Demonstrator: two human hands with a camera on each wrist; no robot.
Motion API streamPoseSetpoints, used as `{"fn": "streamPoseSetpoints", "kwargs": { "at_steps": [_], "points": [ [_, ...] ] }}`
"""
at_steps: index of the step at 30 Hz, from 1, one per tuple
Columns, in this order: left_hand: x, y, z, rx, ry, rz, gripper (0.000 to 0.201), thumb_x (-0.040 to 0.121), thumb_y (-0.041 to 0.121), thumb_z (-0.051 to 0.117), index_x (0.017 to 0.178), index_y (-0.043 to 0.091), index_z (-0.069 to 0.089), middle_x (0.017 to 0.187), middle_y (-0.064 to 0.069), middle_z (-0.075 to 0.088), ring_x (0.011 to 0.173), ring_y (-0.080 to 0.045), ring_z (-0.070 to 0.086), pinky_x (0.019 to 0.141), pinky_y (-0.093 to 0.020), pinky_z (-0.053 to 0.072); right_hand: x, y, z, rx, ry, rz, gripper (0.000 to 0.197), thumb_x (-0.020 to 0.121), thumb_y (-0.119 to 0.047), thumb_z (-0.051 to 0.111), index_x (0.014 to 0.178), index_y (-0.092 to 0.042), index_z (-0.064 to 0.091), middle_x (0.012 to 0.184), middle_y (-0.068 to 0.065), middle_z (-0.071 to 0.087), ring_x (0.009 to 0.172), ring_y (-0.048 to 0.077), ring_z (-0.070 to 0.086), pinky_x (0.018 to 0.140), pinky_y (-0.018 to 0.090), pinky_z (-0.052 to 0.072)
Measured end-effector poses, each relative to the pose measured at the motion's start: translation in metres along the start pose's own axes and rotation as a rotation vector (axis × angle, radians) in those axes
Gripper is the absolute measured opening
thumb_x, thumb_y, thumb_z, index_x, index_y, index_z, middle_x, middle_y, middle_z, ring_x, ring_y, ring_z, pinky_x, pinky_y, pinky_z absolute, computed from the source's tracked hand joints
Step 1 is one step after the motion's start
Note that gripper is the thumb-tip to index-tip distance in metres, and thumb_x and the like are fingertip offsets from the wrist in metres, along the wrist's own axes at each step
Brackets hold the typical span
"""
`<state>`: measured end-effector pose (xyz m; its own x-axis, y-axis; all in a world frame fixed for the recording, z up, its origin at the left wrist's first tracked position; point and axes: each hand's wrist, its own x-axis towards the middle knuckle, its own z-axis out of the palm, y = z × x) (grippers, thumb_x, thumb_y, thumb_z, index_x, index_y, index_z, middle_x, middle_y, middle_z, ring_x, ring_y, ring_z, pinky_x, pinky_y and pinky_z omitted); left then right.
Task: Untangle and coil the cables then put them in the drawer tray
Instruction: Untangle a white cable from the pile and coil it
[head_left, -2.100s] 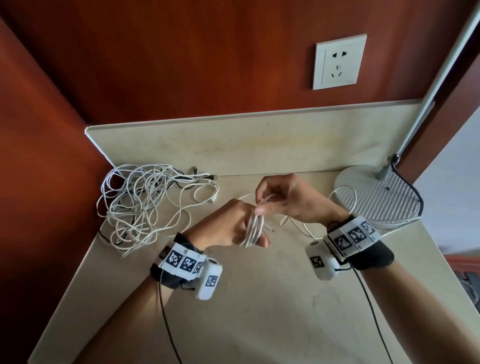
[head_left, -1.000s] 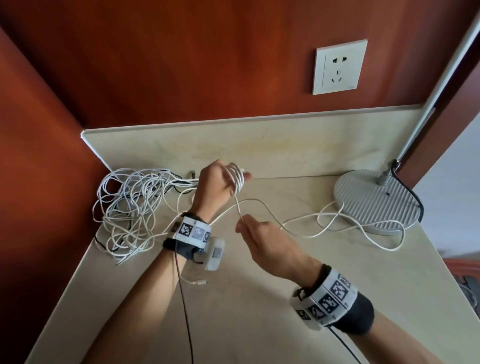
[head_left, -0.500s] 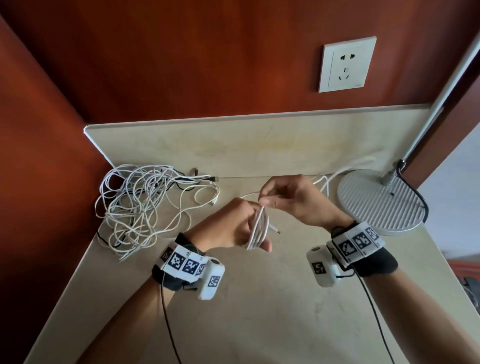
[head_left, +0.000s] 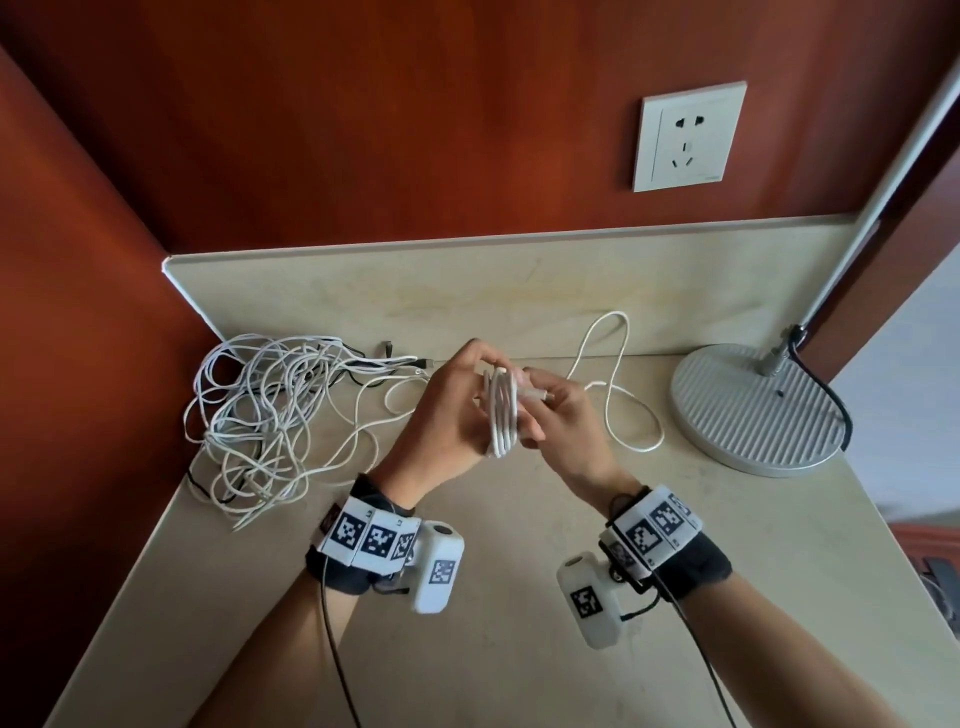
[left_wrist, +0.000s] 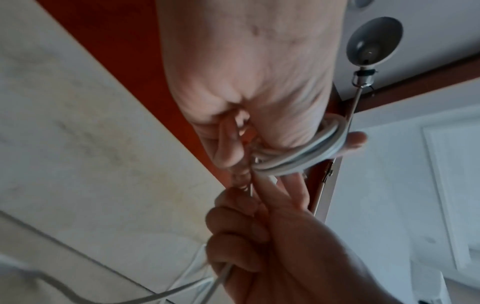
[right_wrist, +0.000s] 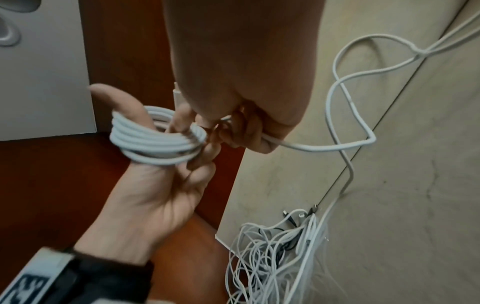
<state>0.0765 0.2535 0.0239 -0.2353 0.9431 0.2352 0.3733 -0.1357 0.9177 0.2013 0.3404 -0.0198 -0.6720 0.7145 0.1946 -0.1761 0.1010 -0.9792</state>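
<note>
A white cable is partly wound into a coil (head_left: 501, 415) around my left hand (head_left: 467, 395), looped over the thumb and fingers, clearest in the right wrist view (right_wrist: 155, 142). My right hand (head_left: 543, 410) sits just right of the coil, fingers curled round the same cable's free length (right_wrist: 311, 147). That loose tail (head_left: 618, 364) loops across the counter and up against the backsplash. A tangle of white and dark cables (head_left: 275, 415) lies in the left corner. No drawer tray is in view.
A round grey lamp base (head_left: 758, 410) with its pole and black cord stands at the right of the beige counter (head_left: 493, 623). The red-brown walls close off the back and left. A wall socket (head_left: 688, 135) sits above the backsplash.
My left hand has lifted and turned with the coil. My right hand has come down from above it to its right side, and the loose tail now lies looped against the backsplash.
</note>
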Motion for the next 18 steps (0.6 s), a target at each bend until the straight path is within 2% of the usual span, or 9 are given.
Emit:
{"fn": "streamPoseSetpoints", "kwargs": {
  "at_steps": [2, 4, 5, 6, 8, 11, 13, 16, 18],
  "points": [
    [0.005, 0.009, -0.001, -0.013, 0.081, -0.001, 0.054, 0.067, 0.034, 0.083, 0.106, 0.014, 0.051, 0.079, -0.011, 0.073, 0.068, -0.033, 0.071, 0.056, -0.04, 0.054, -0.006, 0.009, 0.005, -0.204, -0.042, -0.027, 0.031, 0.105, -0.018, 0.051, 0.076, -0.015, 0.062, 0.062, 0.003, 0.056, 0.055, 0.008, 0.043, 0.053, 0.027, 0.038],
    [0.013, 0.016, 0.001, -0.097, 0.076, -0.036, 0.046, 0.074, 0.029, 0.08, 0.108, 0.014, 0.053, 0.07, -0.009, 0.071, 0.067, -0.038, 0.073, 0.056, -0.054, 0.055, -0.017, 0.017, 0.013, -0.362, -0.176, -0.015, 0.035, 0.111, -0.019, 0.044, 0.08, -0.024, 0.06, 0.07, 0.007, 0.057, 0.059, 0.005, 0.047, 0.06, 0.025, 0.042],
    [0.018, 0.019, 0.002, -0.128, 0.062, -0.064, 0.038, 0.079, 0.019, 0.078, 0.108, 0.012, 0.054, 0.067, -0.006, 0.069, 0.067, -0.038, 0.074, 0.06, -0.06, 0.055, -0.022, 0.02, 0.017, -0.411, -0.25, -0.006, 0.033, 0.112, -0.021, 0.041, 0.084, -0.023, 0.058, 0.071, 0.002, 0.055, 0.06, 0.004, 0.049, 0.062, 0.021, 0.041],
    [0.023, 0.019, 0.004, -0.122, 0.063, -0.071, 0.029, 0.084, 0.005, 0.075, 0.105, 0.009, 0.055, 0.069, -0.002, 0.066, 0.066, -0.033, 0.075, 0.063, -0.057, 0.058, -0.025, 0.022, 0.02, -0.464, -0.292, -0.009, 0.03, 0.112, -0.024, 0.04, 0.086, -0.022, 0.055, 0.072, -0.003, 0.052, 0.06, 0.005, 0.05, 0.063, 0.019, 0.039],
    [0.029, 0.014, 0.002, -0.078, 0.083, -0.109, 0.022, 0.09, -0.011, 0.063, 0.096, 0.009, 0.057, 0.078, 0.002, 0.064, 0.066, -0.014, 0.071, 0.067, -0.037, 0.06, -0.025, 0.025, 0.022, -0.559, -0.311, -0.019, 0.02, 0.112, -0.029, 0.04, 0.094, -0.022, 0.046, 0.074, -0.009, 0.05, 0.059, 0.003, 0.051, 0.064, 0.024, 0.037],
    [0.036, -0.004, -0.002, 0.051, 0.143, -0.158, 0.013, 0.087, 0.017, 0.07, 0.084, 0.015, 0.058, 0.08, -0.005, 0.074, 0.08, -0.017, 0.073, 0.079, -0.036, 0.057, -0.022, 0.02, 0.015, -0.687, -0.322, -0.056, 0.02, 0.111, -0.033, 0.042, 0.109, -0.012, 0.04, 0.064, -0.014, 0.044, 0.05, 0.006, 0.044, 0.062, 0.036, 0.034],
    [0.041, -0.021, -0.006, 0.223, 0.194, -0.182, 0.026, 0.083, 0.042, 0.075, 0.074, 0.023, 0.06, 0.073, -0.001, 0.078, 0.083, -0.009, 0.076, 0.08, -0.034, 0.057, -0.023, 0.013, 0.008, -0.771, -0.338, -0.111, 0.021, 0.111, -0.035, 0.041, 0.107, -0.014, 0.037, 0.06, -0.01, 0.044, 0.049, 0.015, 0.04, 0.058, 0.044, 0.04],
    [0.042, -0.03, -0.009, 0.334, 0.244, -0.176, 0.028, 0.088, 0.039, 0.08, 0.071, 0.016, 0.079, 0.072, 0.001, 0.078, 0.072, 0.01, 0.069, 0.074, -0.018, 0.051, -0.022, -0.003, -0.004, -0.902, -0.37, -0.153, 0.016, 0.11, -0.03, 0.039, 0.104, -0.016, 0.043, 0.074, 0.005, 0.06, 0.063, 0.035, 0.054, 0.063, 0.051, 0.047],
    [0.041, -0.037, -0.01, 0.37, 0.239, -0.127, 0.031, 0.088, 0.04, 0.079, 0.075, 0.012, 0.083, 0.07, 0.003, 0.077, 0.068, 0.006, 0.07, 0.068, -0.017, 0.05, -0.019, -0.015, -0.013, -1.002, -0.36, -0.195, 0.02, 0.109, -0.032, 0.041, 0.102, -0.017, 0.052, 0.082, 0.01, 0.066, 0.072, 0.04, 0.06, 0.065, 0.049, 0.048]
  ]
}}
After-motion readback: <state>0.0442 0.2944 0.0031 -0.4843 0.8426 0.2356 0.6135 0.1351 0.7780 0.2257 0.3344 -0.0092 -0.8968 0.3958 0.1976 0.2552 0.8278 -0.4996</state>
